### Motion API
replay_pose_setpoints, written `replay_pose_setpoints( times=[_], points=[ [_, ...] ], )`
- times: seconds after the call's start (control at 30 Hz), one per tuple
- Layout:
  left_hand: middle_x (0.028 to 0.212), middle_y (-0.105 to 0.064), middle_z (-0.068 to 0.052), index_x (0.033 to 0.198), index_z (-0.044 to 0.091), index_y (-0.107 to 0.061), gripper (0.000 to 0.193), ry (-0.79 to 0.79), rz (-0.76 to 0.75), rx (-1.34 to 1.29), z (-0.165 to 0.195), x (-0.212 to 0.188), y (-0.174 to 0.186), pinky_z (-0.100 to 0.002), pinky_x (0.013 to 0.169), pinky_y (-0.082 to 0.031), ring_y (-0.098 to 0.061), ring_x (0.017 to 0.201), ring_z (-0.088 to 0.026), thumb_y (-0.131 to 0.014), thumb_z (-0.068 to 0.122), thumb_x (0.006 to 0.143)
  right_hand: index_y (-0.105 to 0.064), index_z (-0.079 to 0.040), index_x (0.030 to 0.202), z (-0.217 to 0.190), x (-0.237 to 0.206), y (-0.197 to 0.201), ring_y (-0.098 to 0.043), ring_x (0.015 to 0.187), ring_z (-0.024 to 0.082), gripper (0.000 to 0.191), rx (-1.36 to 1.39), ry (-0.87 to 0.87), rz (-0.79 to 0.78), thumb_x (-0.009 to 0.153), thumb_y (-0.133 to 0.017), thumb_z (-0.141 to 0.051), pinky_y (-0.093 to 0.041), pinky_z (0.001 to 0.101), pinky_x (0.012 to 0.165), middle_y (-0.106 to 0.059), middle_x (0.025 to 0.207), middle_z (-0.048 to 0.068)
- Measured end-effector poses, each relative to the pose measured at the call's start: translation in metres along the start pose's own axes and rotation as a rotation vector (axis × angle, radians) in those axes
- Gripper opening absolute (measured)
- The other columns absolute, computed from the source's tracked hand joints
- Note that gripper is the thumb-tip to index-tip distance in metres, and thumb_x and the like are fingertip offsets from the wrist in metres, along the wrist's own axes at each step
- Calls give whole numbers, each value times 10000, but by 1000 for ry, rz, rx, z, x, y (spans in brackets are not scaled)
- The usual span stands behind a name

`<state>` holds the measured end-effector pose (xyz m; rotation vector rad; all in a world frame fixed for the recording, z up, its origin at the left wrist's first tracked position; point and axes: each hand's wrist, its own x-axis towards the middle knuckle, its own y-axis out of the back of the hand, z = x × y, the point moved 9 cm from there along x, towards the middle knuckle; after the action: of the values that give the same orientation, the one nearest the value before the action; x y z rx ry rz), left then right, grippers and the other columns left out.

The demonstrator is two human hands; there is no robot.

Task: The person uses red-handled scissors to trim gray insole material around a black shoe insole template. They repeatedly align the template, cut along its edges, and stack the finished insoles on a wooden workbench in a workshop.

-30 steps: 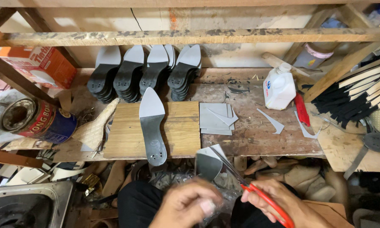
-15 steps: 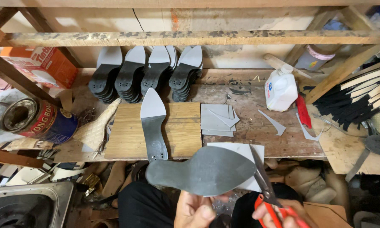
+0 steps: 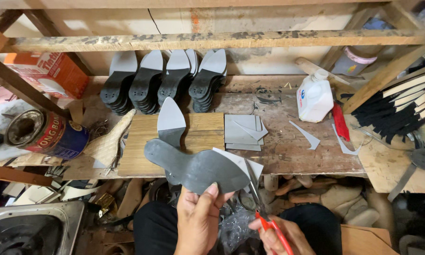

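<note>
Left hand (image 3: 198,222) gripping a dark grey sole-shaped rubber sheet (image 3: 193,167) above the table's (image 3: 288,151) front edge, right hand (image 3: 281,236) closed on red-handled scissors (image 3: 264,212) touching its right end

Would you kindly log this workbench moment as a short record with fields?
Left hand: left hand holds a dark grey sole-shaped cutout, thumb on its lower edge
Right hand: right hand grips red-handled scissors, blades at the cutout's right end
Bench centre: wooden board with another grey sole piece lying on it
Beside board: stack of grey sheets
Back row: stacks of soles with heels
Right side: white plastic bottle
Left side: tin can on its side
</note>
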<state>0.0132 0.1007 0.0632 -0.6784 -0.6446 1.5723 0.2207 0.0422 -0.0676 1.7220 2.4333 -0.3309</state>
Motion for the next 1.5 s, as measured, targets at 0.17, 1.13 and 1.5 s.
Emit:
replay_pose_setpoints(
  times=[0.17,1.13,1.5],
  points=[
    [1190,-679,-160,1285,1,-512,351,14,-17,-5,-3,0,8,-462,873,-602,-702,1053,-268,-576,12,940,-693,-4,1238,-25,5,-13,-585,608,106,713,-93,97,-18,876,-592,-610,-477,274,555,-586,756,15],
    [1109,-729,-157,1250,-38,-580,320,147,-144,99,-2,5,10,-441,836,-629,-736,965,-239,-568,20,936,-678,52,1145,51,1,21,-506,539,90,324,31,-98,-53,875,-711,-125,-393,259,519,-564,645,26],
    [1116,-717,-147,1278,-27,-544,355,159,-175,117,-3,8,18,-436,825,-630,-734,961,-228,-557,12,925,-660,133,1174,75,-5,34,-567,622,105,347,60,29,-223,931,-730,-105,-435,265,590,-624,707,49]
  ],
)
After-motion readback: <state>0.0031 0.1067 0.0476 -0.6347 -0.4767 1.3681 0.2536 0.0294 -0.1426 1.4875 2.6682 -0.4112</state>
